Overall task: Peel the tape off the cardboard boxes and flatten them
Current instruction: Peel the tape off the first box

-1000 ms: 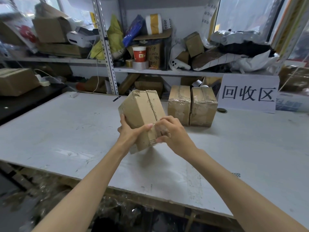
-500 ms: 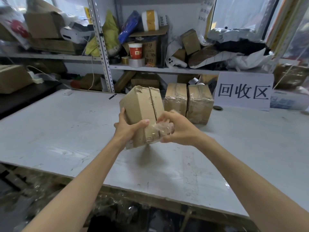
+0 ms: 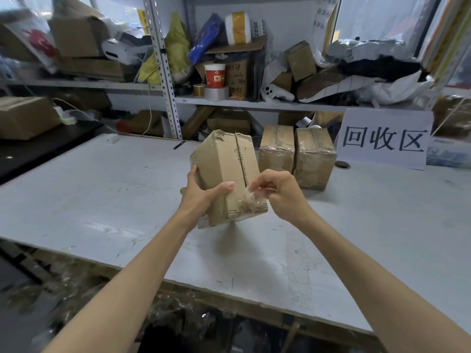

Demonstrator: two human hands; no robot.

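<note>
The cardboard box [image 3: 224,171] is in the centre of the frame, held tilted above the counter [image 3: 102,200]. A crumpled piece of clear tape [image 3: 251,201] stands off its lower right corner. The right hand [image 3: 280,193] pinches this tape with curled fingers. The left hand [image 3: 200,197] grips the box from the lower left, with the thumb across the front face. Behind, right of centre, the second box [image 3: 276,149] and the third box [image 3: 314,156] stand side by side on the counter, both taped, just left of a white sign [image 3: 384,138].
</note>
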